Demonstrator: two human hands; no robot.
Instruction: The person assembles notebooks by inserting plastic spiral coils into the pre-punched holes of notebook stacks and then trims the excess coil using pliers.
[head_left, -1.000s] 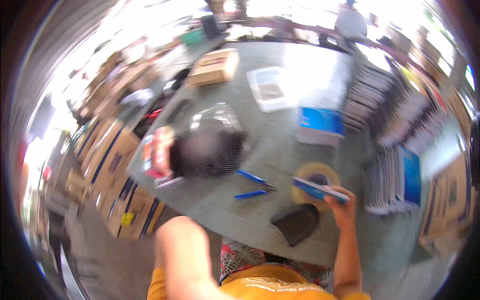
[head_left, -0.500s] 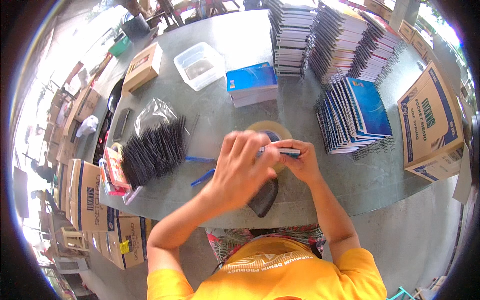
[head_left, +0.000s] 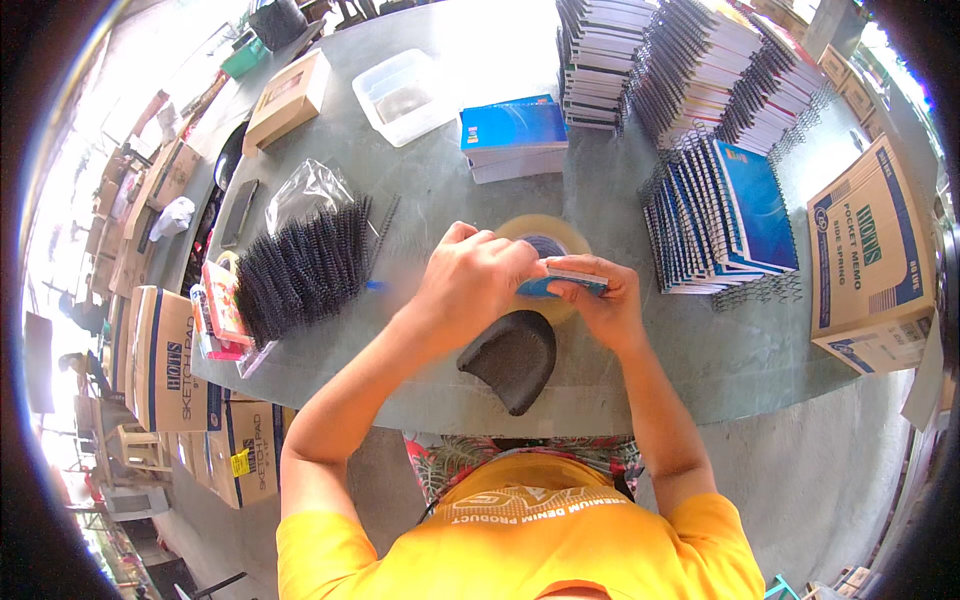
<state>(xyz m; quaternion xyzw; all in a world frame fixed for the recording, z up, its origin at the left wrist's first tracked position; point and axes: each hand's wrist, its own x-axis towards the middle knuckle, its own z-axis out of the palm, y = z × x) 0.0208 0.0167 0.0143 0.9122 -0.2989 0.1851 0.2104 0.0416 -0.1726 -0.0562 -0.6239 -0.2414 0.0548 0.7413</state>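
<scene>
My right hand (head_left: pixel 605 305) grips a small blue-covered notebook (head_left: pixel 538 287) by its right end, edge towards me. My left hand (head_left: pixel 480 268) is closed, its fingertips pinched at the notebook's far-left edge; whatever they hold there is hidden. Beneath the hands lies a wide roll of clear yellowish tape (head_left: pixel 575 232). Nearer me rests a black, curved, rounded pad (head_left: pixel 515 362). A blue tip (head_left: pixel 375 285) of something on the table shows beside my left wrist. To the left spreads a heap of black spiral binding coils (head_left: pixel 300 275).
Spiral notebooks with blue covers (head_left: pixel 745 205) stand stacked at right, with taller notebook stacks (head_left: pixel 605 65) behind. Ahead are loose blue-covered pads (head_left: pixel 515 125) and a clear plastic tub (head_left: pixel 405 98). Cardboard boxes (head_left: pixel 870 265) flank the table. A plastic bag (head_left: pixel 310 195) lies behind the coils.
My left hand has gone from spread, blurred fingers over the notebook to a closed pinch at its edge. The notebook now shows more blue cover. The view has shifted, revealing more of the black pad.
</scene>
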